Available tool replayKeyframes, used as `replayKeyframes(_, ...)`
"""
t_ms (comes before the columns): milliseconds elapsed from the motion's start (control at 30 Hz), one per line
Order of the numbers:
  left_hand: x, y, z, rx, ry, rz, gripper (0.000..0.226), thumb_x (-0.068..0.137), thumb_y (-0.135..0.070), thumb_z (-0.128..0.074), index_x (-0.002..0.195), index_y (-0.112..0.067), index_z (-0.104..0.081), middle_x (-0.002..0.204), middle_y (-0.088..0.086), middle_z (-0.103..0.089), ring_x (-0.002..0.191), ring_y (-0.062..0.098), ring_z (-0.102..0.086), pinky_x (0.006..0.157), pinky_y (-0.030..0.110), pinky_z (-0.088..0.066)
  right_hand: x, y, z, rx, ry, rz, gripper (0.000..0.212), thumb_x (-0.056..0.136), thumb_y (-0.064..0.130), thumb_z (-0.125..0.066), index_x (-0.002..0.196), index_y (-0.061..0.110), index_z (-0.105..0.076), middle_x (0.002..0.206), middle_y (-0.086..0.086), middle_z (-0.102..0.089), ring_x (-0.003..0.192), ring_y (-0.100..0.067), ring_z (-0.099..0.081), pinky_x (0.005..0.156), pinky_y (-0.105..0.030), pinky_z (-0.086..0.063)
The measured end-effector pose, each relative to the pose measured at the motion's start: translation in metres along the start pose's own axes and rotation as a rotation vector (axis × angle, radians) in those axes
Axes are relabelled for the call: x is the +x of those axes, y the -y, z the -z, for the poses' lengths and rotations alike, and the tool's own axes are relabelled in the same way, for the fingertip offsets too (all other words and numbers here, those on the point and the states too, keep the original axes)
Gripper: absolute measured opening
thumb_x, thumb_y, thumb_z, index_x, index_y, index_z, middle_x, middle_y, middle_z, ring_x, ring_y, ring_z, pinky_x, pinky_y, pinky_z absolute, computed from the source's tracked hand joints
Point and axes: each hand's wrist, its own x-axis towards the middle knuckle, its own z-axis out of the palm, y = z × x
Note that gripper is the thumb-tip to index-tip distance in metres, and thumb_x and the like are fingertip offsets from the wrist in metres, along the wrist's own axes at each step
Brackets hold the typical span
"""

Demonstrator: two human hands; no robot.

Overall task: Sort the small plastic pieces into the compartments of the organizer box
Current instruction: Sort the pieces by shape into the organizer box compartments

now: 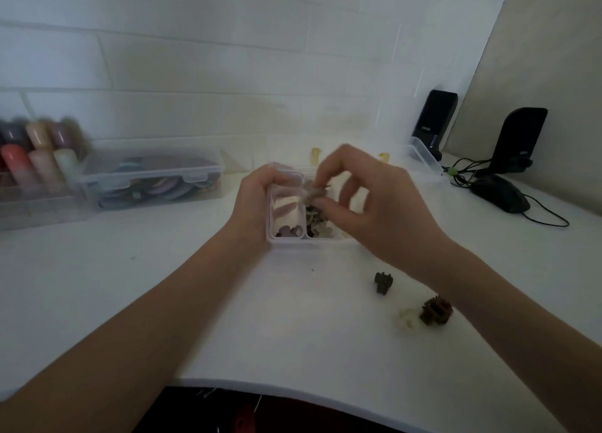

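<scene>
While both bare forearms reach in from the bottom edge, the white counter (163, 286) fills most of the view, its near edge curved, a white block wall behind. Clear organizer box (286, 240) sits mid-counter, divided into compartments; left compartment holds a few pinkish pieces at its near end, the next one a darker mixed pile. Left hand (254, 201) wraps the box's left wall, fingers curled over the far rim, closed on it. Right hand (368, 204) hovers over the middle compartment, thumb and fingers pinched on a small pale piece (314, 193); other fingers loosely spread, blurred. Loose on the counter near the right forearm: a dark piece (383, 282), a brown piece (436, 309) and a whitish piece (405, 318) just beside the brown one. Far left: a clear lidded case (153, 181) of coloured flat items, and beside it a blurred rack of coloured tubes (39, 152). Far right: two black speakers (435, 120), a black mouse (500, 193) with its cable, another clear container (423, 159) by the wall. Lighting dim, edges soft.
</scene>
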Motion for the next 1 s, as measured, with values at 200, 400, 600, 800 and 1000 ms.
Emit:
replayKeyframes(200,-0.004,-0.004,-0.001,-0.16,0.133,0.13,0.014,0.075,-0.016,-0.045,0.066,-0.013,-0.055,0.05,0.0,-0.052,0.038,0.013,-0.049,0.04,0.019,-0.038,0.017,0.001,-0.044,-0.526,0.046,0.185,0.005,0.072,0.02,-0.073,0.076,0.018,-0.07,0.087,-0.002,-0.064,0.08,-0.025,-0.059,0.048,-0.027,-0.039)
replayKeyframes(400,-0.001,0.002,-0.001,-0.017,-0.01,0.108,0.011,0.068,-0.022,-0.049,0.073,-0.012,-0.052,0.064,0.003,-0.054,0.052,0.017,-0.051,0.05,0.025,-0.044,0.011,-0.003,-0.031,-0.315,0.143,0.165,0.033,0.077,0.014,-0.039,0.078,0.02,-0.071,0.095,-0.003,-0.062,0.086,-0.025,-0.055,0.062,-0.035,-0.046)
replayKeyframes(600,0.001,-0.002,0.001,-0.125,0.082,0.185,0.009,0.067,-0.017,-0.047,0.074,-0.012,-0.049,0.067,0.005,-0.048,0.051,0.019,-0.046,0.049,0.025,-0.037,0.009,-0.002,-0.033,-0.662,0.439,0.234,0.039,0.086,0.011,-0.041,0.114,0.027,-0.062,0.123,0.01,-0.058,0.107,-0.02,-0.039,0.076,-0.03,-0.023)
replayKeyframes(800,0.001,0.002,0.001,-0.104,0.062,0.131,0.01,0.071,-0.017,-0.047,0.075,-0.009,-0.052,0.062,0.003,-0.054,0.053,0.017,-0.052,0.052,0.023,-0.043,0.018,0.006,-0.029,-0.752,0.439,0.166,0.039,0.086,0.014,-0.041,0.123,0.022,-0.051,0.137,0.004,-0.045,0.113,-0.021,-0.039,0.083,-0.034,-0.032)
replayKeyframes(1000,0.006,0.001,0.003,-0.055,0.087,0.029,0.014,0.057,-0.012,-0.048,0.068,-0.011,-0.056,0.068,0.001,-0.059,0.068,0.019,-0.055,0.07,0.032,-0.044,0.023,0.012,-0.004,-0.489,0.296,0.145,0.033,0.086,0.01,-0.042,0.103,0.025,-0.066,0.103,0.002,-0.066,0.094,-0.019,-0.055,0.081,-0.038,-0.044)
